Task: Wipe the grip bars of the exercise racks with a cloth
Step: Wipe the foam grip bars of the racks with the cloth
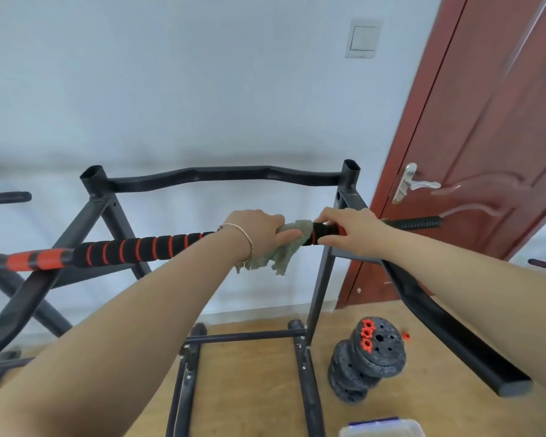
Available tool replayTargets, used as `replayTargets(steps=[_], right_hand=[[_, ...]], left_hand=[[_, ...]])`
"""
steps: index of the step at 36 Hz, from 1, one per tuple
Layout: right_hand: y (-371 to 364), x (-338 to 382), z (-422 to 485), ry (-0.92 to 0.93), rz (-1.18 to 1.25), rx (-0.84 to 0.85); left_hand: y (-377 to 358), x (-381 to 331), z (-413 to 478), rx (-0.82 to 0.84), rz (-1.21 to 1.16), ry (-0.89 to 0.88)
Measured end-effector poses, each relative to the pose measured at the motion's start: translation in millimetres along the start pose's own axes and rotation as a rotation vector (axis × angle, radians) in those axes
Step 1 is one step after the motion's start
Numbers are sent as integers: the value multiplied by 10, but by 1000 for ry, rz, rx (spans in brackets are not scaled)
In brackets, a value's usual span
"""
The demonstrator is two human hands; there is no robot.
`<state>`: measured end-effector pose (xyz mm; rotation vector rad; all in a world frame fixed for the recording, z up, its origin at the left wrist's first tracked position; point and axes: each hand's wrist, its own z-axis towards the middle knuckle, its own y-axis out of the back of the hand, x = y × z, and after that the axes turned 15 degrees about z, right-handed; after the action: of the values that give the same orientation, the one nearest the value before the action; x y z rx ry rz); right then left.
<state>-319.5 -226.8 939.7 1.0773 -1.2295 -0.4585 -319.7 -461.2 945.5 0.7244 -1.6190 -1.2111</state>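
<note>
Left hand: clenched around crumpled pale-green cloth, pressed against black foam grip bar with red rings.
Right hand: clasps bar just beside cloth.
Bar: lies across black steel rack.

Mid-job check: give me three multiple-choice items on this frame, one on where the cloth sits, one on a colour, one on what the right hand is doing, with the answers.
1. Where is the cloth?
A. On the floor by the weight plates
B. Wrapped on the padded grip bar under the left hand
C. Hanging from the door handle

2. What colour are the stripes on the grip bar's black foam?
A. Red
B. Yellow
C. White

3. What is the right hand doing?
A. Hanging free
B. Pressing the wall switch
C. Gripping the bar beside the cloth

Answers:
1 B, the left hand clutches the greenish cloth around the bar.
2 A, red rings band the black foam.
3 C, its fingers close on the foam just right of the cloth.
</note>
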Motion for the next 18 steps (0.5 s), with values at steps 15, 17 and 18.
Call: replayTargets(steps=[15,17,18], right_hand=[[139,144,238,-45,69,263],[28,87,210,7,26,171],[-33,78,189,43,-15,113]], left_hand=[[-62,-148,-202,-71,297,79],[-68,-189,-203,-60,290,189],[-81,-199,-194,-87,283,241]])
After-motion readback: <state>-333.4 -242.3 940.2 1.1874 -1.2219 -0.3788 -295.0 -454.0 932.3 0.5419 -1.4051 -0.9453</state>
